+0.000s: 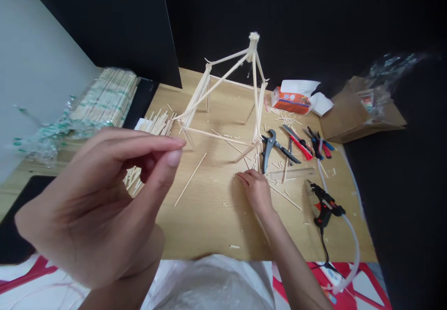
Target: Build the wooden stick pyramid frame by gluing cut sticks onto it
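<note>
A: How does the stick frame (254, 93) look?
B: Pale and spindly: slim legs, a four-sided upper rim, and slanting sticks meeting at a bundled peak. It stands on the worktop (206, 231), beyond both hands.
A: The grips?
B: Left hand (104, 198) narrow, thumb touching forefinger; right hand (256, 191) low at the wood, its grip unclear.
A: Surroundings?
B: Light wood grain, scattered offcuts, a glue gun (324, 204) at right, black panels (296, 16) behind.
</note>
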Demonstrator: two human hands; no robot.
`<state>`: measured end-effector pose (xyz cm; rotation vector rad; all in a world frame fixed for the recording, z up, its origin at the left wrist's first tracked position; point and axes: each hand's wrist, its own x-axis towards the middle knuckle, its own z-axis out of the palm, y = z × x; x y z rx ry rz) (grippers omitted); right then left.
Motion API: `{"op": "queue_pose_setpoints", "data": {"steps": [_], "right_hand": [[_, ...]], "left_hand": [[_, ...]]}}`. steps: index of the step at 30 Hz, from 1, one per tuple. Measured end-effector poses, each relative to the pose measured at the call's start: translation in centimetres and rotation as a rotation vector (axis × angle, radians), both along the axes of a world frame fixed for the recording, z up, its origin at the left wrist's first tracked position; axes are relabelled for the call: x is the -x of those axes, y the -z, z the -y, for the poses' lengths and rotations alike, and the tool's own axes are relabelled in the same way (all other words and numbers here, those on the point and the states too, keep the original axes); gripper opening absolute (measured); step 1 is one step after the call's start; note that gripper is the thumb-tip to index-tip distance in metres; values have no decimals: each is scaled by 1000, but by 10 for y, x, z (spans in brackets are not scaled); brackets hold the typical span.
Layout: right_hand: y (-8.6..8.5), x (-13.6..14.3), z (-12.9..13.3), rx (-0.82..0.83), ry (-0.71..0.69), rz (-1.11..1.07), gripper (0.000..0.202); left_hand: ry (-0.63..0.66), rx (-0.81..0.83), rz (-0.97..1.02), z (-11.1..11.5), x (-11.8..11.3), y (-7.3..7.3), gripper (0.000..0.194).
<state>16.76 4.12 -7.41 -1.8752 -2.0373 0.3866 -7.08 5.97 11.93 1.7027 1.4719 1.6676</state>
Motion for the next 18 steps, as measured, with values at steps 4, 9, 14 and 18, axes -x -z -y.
{"op": "queue_pose_setpoints", "data": {"steps": [4,9,14,18], "right_hand": [[-3,1,-5,24,-55,37,20],[-3,1,-10,44,-86,58,16],[-2,1,-13,59,-64,-24,15],[-16,4,-8,49,-16,-197,12]], "left_hand": [[-6,-54,-99,-8,5,6,22],[29,-98,-51,-8,-6,10,18],[57,-20,-99,-3,-9,4,15],[77,-30,-74,-2,-9,5,18]]}}
